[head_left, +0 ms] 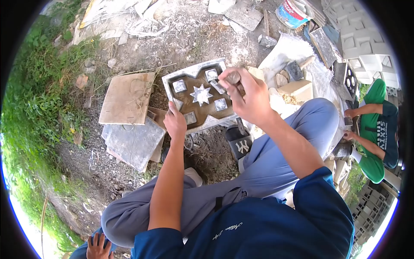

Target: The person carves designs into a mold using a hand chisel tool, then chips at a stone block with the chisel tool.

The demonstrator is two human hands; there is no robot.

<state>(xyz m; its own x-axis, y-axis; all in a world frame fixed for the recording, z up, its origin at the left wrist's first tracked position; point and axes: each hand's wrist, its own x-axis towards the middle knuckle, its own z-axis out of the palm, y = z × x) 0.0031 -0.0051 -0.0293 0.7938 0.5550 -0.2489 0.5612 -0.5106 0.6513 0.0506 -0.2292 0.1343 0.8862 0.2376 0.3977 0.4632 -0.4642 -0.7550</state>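
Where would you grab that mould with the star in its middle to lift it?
Probably hold the mould by its outer rim, from both sides: it faces upward, and the rim runs around the star and blocks. The left hand touches the left edge; the right hand, pinching a small lump, would need freeing.

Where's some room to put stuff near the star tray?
The ground between the tray and the slabs at the top looks mostly bare; so does the tan board on the left. Right of the tray, stones crowd the white sack.
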